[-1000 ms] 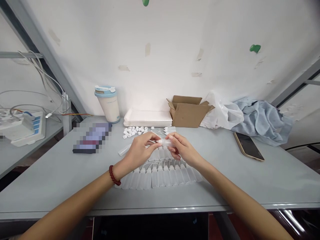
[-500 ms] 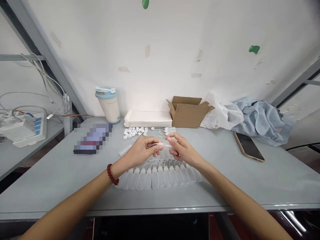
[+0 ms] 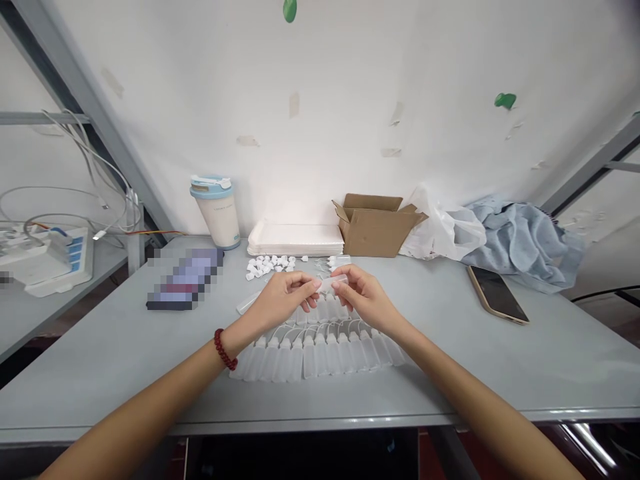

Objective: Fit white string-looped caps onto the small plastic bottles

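A small translucent plastic bottle is held up between both hands, above the middle of the table. My left hand is closed in a pinch at its left end; the fingers hide that end. With thumb and fingers, my right hand grips the bottle's right part. Below the hands lies a row of similar bottles, with thin curved tubes at their tops. More bottles lie behind that row, partly covered by the hands. Beyond my left hand are several loose white caps.
At the back stand a cup, a stack of white sheets and an open cardboard box. A plastic bag and blue cloth lie right of it. Phones lie at left and right.
The bottle now shows between the fingertips, where it lay more inside my right hand before. My right fingers have shifted their grip on it. The rows of bottles look unchanged.
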`<state>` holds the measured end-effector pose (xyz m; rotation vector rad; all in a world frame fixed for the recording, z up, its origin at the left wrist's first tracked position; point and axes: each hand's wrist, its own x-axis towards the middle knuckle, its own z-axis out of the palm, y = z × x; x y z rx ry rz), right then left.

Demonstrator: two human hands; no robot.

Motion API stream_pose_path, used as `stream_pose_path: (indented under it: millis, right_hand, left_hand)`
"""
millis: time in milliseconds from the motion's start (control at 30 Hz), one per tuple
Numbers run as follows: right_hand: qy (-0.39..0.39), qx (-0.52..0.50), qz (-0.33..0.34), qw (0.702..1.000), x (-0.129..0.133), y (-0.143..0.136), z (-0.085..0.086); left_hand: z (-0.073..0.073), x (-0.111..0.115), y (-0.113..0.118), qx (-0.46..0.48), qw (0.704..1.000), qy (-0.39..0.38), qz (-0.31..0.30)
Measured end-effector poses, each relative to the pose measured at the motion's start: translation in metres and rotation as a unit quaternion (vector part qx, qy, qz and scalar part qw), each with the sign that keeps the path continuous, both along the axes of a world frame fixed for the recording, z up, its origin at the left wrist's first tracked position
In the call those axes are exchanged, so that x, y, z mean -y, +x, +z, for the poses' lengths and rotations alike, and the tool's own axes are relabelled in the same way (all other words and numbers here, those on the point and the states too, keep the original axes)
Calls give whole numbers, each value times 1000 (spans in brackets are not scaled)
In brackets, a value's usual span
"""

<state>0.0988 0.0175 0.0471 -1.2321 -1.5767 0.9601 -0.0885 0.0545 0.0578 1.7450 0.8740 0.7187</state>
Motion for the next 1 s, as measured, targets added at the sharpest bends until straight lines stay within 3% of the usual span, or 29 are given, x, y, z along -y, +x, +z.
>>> stream_pose_path:
  millis: [100, 200, 333, 433, 500, 567, 667, 767, 867, 1000]
  right_hand:
    - [24, 4, 0, 1000, 0, 1, -3]
    - [43, 27, -3, 999, 1, 1, -3]
    - [28, 31, -12, 999, 2, 1, -1]
    - [-4, -9, 0, 1000, 0, 2, -2]
    - [-12, -29, 10, 999, -1, 2, -4]
    - [-7, -41, 18, 999, -3, 1, -7]
    - [12, -48, 28, 998, -3, 1, -9]
    - [23, -47, 38, 998, -2, 1, -9]
    - [29, -23, 33, 999, 0, 0, -7]
    - [42, 9, 23, 999, 3, -3, -6]
  left_hand:
    - [-3, -2, 0, 8, 997, -69, -30]
    - [-4, 0, 0, -3, 998, -56, -39]
    - [-3, 5, 0, -62, 990, 121, -21]
    - [-5, 8, 1, -108, 954, 278, 13]
    - [-7, 8, 2, -114, 941, 316, 28]
    - [-8, 7, 2, -108, 951, 287, 22]
    - [-5, 6, 1, -98, 979, 175, -26]
    - [-2, 6, 0, -89, 989, 101, -55]
    - [2, 7, -1, -99, 986, 124, -51]
    - [-1, 7, -2, -125, 967, 217, -51]
